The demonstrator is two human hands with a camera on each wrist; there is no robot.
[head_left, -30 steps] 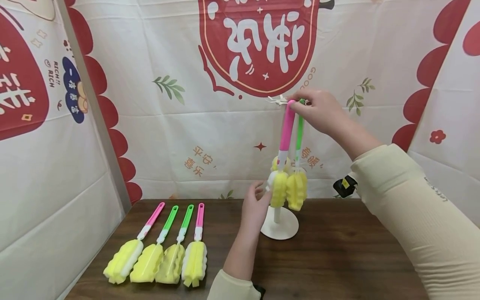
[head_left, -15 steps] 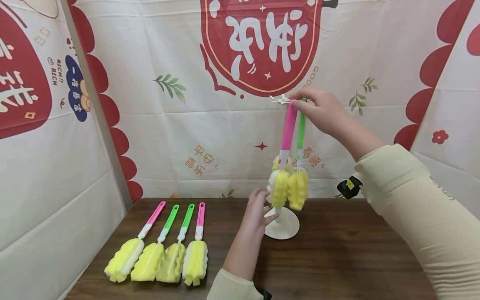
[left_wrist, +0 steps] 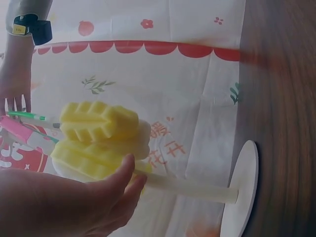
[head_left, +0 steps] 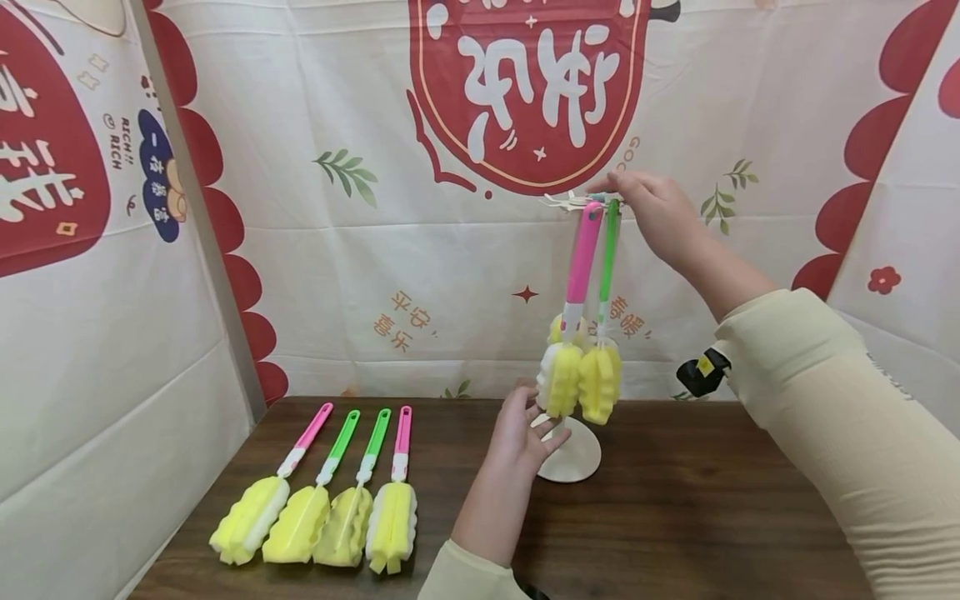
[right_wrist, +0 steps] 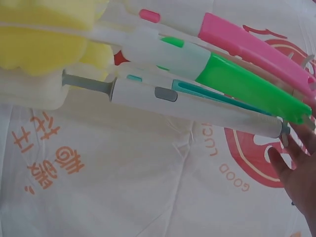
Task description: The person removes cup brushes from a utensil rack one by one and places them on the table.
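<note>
A white stand (head_left: 576,462) with hooks (head_left: 570,200) at its top carries several hanging sponge bottle brushes. The pink-handled brush (head_left: 583,258) and green-handled brush (head_left: 611,254) hang in front, yellow sponge heads down. In the right wrist view, a white-handled brush (right_wrist: 197,111) also hangs there. My right hand (head_left: 663,212) is at the hooks, fingers extended, close to the handle tops. My left hand (head_left: 525,429) is low beside the pink brush's sponge and the pole (left_wrist: 192,189), fingers loosely extended; contact with either is unclear.
Several pink- and green-handled sponge brushes lie in a row at the left of the dark wooden table (head_left: 675,500), including a pink-handled brush (head_left: 392,517) at the row's right end. A printed white cloth (head_left: 450,250) hangs behind and at both sides.
My right hand has let go of the pink handle's top and shifted up and right. My left hand has moved slightly lower, toward the pole, fingers more spread.
</note>
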